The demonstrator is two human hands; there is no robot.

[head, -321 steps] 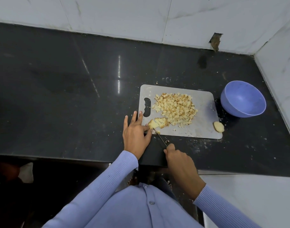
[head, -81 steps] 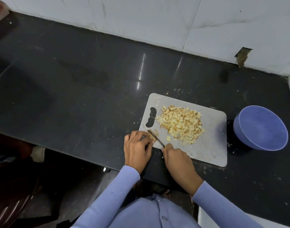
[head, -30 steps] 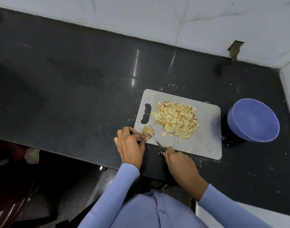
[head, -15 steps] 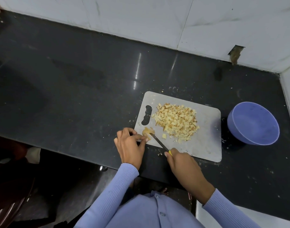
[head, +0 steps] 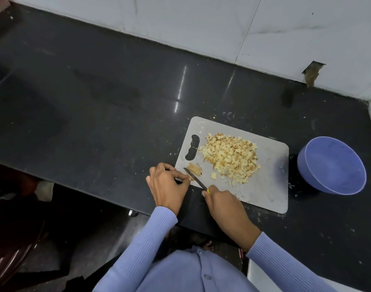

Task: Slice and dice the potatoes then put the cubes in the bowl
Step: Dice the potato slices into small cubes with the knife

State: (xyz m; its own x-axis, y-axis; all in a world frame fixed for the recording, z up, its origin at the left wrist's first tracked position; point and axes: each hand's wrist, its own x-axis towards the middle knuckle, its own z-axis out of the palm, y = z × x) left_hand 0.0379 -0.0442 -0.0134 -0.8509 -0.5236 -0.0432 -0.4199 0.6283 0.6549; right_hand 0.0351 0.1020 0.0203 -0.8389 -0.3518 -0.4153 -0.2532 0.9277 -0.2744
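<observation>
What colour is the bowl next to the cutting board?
The bowl is a soft purple-blue, seen in the head view.

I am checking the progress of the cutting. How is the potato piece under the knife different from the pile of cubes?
The potato piece is one uncut slab, pinched by the left hand; the pile of cubes is already diced and nothing touches it. The piece sits at the board's near left corner, the pile mid-board. Both are pale yellow and lie on the cutting board.
</observation>
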